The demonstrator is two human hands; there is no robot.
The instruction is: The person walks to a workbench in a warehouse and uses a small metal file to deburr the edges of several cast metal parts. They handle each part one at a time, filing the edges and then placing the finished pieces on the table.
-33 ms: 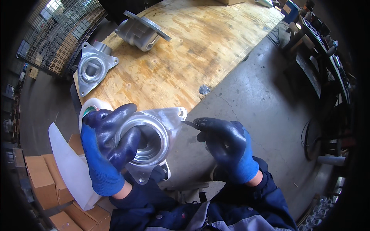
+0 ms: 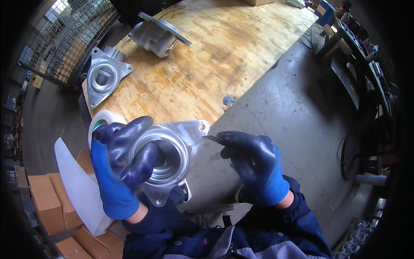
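Observation:
My left hand (image 2: 125, 153), in a blue glove with a dark coated palm, grips a machined metal housing (image 2: 183, 155). The housing has a round stepped bore and a flange with holed corners, and my thumb reaches into the bore. My right hand (image 2: 252, 162), gloved alike, pinches a thin dark flat tool (image 2: 214, 139) between thumb and forefinger. Its tip meets or lies very close to the holed upper right corner of the flange; contact is hard to tell. Most of the tool is hidden in the glove.
A similar flanged housing (image 2: 102, 80) and another metal casting (image 2: 157, 36) stand on the plywood table (image 2: 207, 60). A white roll (image 2: 105, 116) is behind my left hand. Cardboard boxes (image 2: 49, 200) and a white sheet (image 2: 79, 183) lie lower left. A wire cage (image 2: 64, 39) stands far left.

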